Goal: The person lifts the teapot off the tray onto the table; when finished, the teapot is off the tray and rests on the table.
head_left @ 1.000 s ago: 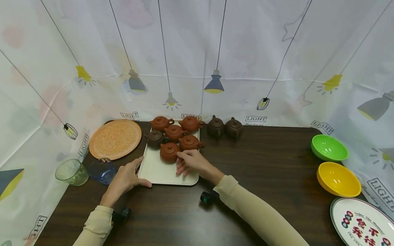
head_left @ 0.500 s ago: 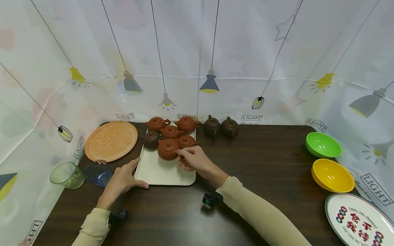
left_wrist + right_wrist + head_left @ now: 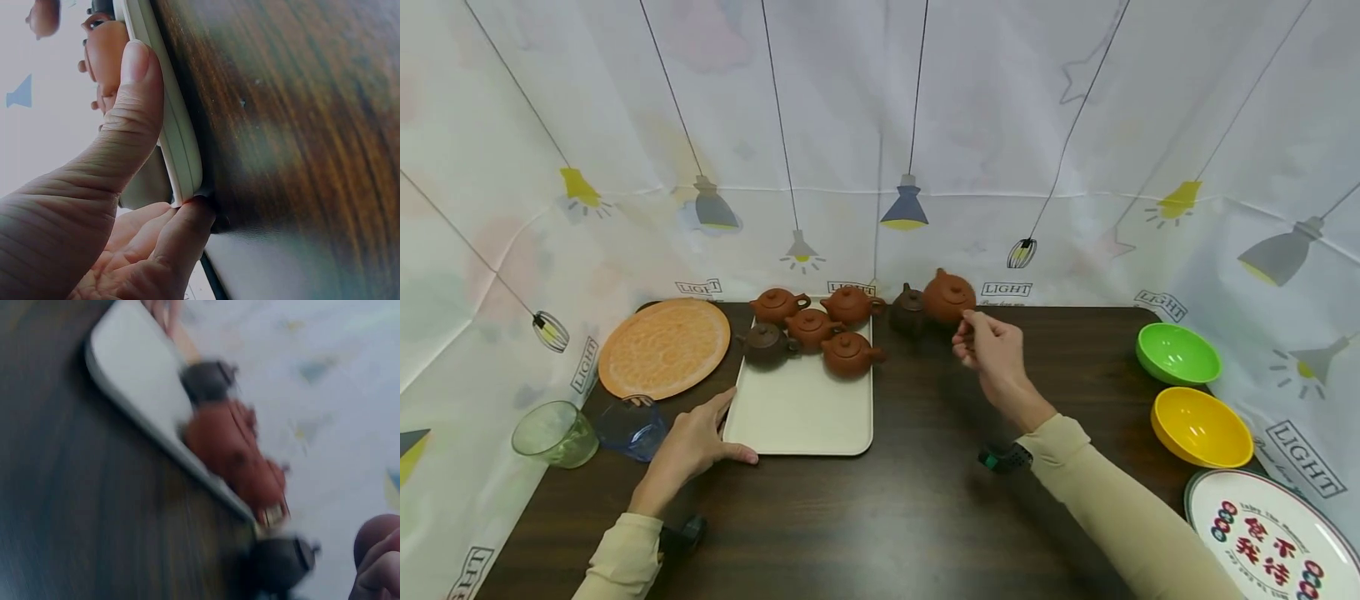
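My right hand point(image 3: 997, 358) pinches a reddish-brown teapot point(image 3: 949, 297) at its handle side and holds it at the back. The held pot hides the farther right dark teapot in the head view; the left dark teapot point(image 3: 907, 311) stands beside it. My left hand point(image 3: 694, 443) grips the near-left corner of a cream tray point(image 3: 801, 421), thumb along the front rim and fingers at the left side. Toward the tray's back are several reddish-brown teapots, among them one at the right edge point(image 3: 847, 356), and a dark one point(image 3: 765, 344). The right wrist view is blurred.
An orange round plate point(image 3: 664, 348) lies left of the tray, near a green glass point(image 3: 556, 435) and a blue glass bowl point(image 3: 634, 429). At right are a green bowl point(image 3: 1178, 353), a yellow bowl point(image 3: 1201, 427) and a lettered white plate point(image 3: 1270, 533). A printed curtain point(image 3: 820, 125) rises behind.
My right hand has lifted the reddish-brown teapot off the front of the group and carried it right and back toward the dark teapots. The left hand has stayed at the tray's corner.
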Demonstrator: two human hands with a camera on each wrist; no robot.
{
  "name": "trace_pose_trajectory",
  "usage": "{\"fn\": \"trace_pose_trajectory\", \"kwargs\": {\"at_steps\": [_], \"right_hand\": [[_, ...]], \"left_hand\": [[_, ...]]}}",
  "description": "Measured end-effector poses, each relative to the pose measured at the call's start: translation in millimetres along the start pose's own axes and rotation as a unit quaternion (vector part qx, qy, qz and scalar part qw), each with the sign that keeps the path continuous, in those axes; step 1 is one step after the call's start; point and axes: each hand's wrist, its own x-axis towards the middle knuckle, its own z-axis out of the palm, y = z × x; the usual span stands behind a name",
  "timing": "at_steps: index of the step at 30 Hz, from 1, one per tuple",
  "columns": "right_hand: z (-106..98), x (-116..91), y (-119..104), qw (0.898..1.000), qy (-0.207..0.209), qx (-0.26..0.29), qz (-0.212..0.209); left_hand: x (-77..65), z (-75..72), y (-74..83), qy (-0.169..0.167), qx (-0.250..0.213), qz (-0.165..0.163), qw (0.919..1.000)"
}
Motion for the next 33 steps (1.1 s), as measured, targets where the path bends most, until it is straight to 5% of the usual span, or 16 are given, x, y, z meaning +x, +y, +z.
{"fn": "trace_pose_trajectory", "kwargs": {"at_steps": [6,13,27,33], "right_hand": [[-49.1,30.5,2.3,0.996,0.077,0.03,0.031],[-75.7,50.8,26.9,0.989,0.128,0.01,0.079],[-99.0,62.9,27.3,0.985,0.063,-0.037,0.16],[-96.0,60.7,31.3,0.981,0.114,-0.047,0.147]], "left_hand": [[-2.5,0.2,-2.1,0.0,-0.001,-0.005,1.0],[-2.4,1.2,-1.6,0.0,-0.003,-0.009,1.0],[1.4,0.8,1.7,0.002,0.0,-0.004,1.0],[0.2,-0.2,0.8,0.001,0.0,-0.002,1.0]]}}
